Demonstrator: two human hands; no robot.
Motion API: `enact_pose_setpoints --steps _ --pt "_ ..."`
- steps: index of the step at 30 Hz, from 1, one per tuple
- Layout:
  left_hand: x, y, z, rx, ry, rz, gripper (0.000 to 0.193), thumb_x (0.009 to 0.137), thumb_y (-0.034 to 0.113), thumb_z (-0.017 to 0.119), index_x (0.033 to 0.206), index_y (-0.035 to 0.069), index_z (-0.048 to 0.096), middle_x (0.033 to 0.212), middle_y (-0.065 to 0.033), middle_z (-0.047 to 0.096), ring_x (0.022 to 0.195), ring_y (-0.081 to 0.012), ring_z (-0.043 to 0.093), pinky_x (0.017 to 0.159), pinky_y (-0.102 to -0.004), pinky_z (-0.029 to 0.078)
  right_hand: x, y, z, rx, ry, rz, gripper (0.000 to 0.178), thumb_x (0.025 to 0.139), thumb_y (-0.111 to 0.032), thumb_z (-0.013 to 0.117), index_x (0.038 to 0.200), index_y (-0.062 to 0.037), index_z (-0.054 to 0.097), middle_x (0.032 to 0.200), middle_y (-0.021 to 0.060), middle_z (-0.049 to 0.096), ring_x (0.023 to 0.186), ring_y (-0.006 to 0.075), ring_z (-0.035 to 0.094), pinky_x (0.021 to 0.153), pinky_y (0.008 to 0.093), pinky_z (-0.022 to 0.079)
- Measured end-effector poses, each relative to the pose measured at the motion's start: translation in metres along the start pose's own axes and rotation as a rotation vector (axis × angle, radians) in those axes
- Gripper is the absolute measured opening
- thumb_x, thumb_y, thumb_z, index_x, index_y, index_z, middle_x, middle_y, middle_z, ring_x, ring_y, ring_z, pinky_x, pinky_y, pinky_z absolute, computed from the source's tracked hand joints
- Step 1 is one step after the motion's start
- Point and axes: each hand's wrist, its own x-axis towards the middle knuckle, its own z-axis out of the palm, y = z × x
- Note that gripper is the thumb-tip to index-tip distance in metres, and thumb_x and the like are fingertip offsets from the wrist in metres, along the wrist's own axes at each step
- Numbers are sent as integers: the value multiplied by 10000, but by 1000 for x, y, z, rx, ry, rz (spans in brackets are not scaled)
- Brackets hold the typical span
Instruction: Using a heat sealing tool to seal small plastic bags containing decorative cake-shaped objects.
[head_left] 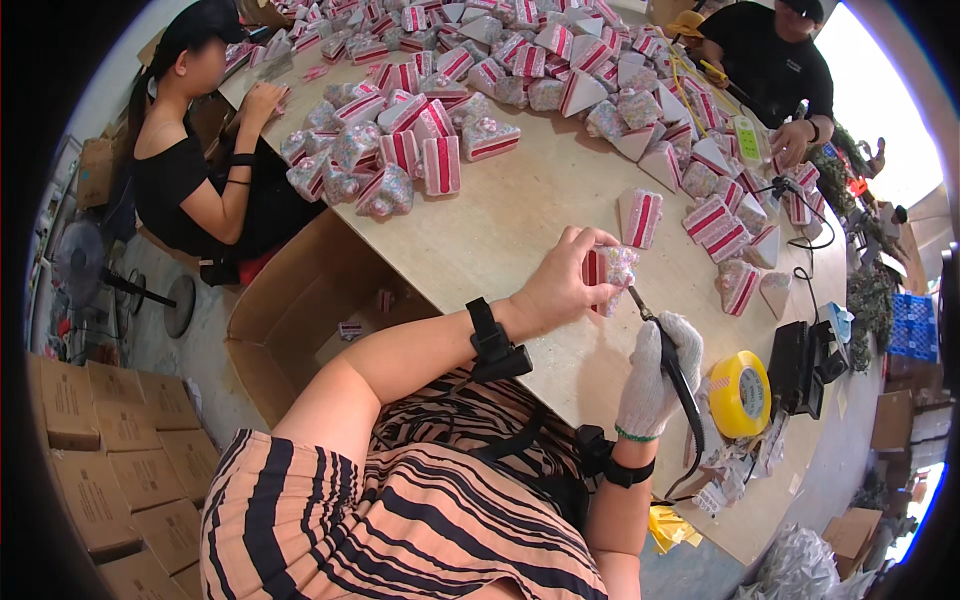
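Note:
My left hand [560, 282] pinches a toy cake slice [617, 266] between thumb and fingers, above the near part of the table [545, 200]. The slice has red and pink layers and a glittery, pearly coat. My right hand [648, 378], in a white knit glove, is closed around a soldering iron [679, 378] with a black handle and cord. Its metal tip points up at the slice's lower right side; whether it touches cannot be made out. Just beyond my left hand another cake slice [640, 217] stands on the table.
Many cake slices [530, 60] are heaped across the far table. Yellow tape [740, 393] and a black device [797, 370] lie at right, near a power strip [748, 140]. An open carton [290, 300] stands left. Two people [195, 170] [770, 60] work across the table.

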Motion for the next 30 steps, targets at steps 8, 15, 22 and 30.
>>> enact_pose_setpoints --steps 8,15,22,30 --pt "-2 16 -27 -278 -97 -169 486 763 122 702 1192 32 493 1014 -106 509 879 -197 589 670 -291 519 0 -6 -9 116 16 57 167 798 32 663 952 -5 611 958 71 615 785 149 588 750 285 492" --pt "-18 69 -205 1000 -584 -161 524 744 335 733 1176 86 575 1022 -133 599 898 -310 617 809 -379 488 7 -11 -38 145 87 -3 145 856 -36 578 990 19 569 795 86 573 563 87 518 486 200 420" --pt "57 33 -136 959 -362 193 613 802 444 666 1230 25 535 1103 -189 581 1015 -354 585 856 -429 473 9 -7 -34 249 131 8 163 824 23 596 982 9 558 865 98 561 555 90 510 483 197 412" --pt "149 -15 30 806 -262 96 597 816 482 641 1275 118 529 1140 -262 546 1040 -395 605 880 -471 490 5 -13 -49 95 169 -14 151 851 -72 590 988 -7 578 750 88 584 555 110 533 471 199 417"
